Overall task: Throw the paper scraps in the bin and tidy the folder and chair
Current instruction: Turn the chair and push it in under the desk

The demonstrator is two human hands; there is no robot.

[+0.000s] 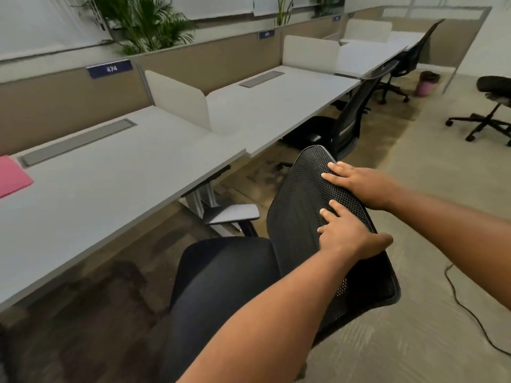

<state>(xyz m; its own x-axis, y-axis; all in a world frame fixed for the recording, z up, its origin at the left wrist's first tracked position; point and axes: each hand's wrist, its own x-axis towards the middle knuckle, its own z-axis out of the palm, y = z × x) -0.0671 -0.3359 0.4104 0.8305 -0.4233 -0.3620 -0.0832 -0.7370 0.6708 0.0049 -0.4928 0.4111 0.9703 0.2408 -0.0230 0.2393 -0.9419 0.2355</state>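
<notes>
Under both our hands is the black mesh backrest of the office chair (298, 222), which stands pulled out from the desk (110, 194). Our left hand (351, 236) clamps the top rim of the backrest, fingers spread over the mesh in front and thumb hooked behind. Just beyond it, our right hand (359, 183) lies on the same rim, fingers flat on the mesh; we cannot tell whether its thumb wraps behind.

The mesh looks springy and would give under pressure, so the stiff rim is the better hold. We judge the chair to be fairly heavy but on castors, likely to roll and swivel easily when pushed.

Ahead of our left hand sits the padded seat, with the desk beyond it. Far to the left of both hands, at the desk's end, lies the pink folder (12, 176). Well beyond our right hand, a pink bin (427, 83) stands on the floor.
</notes>
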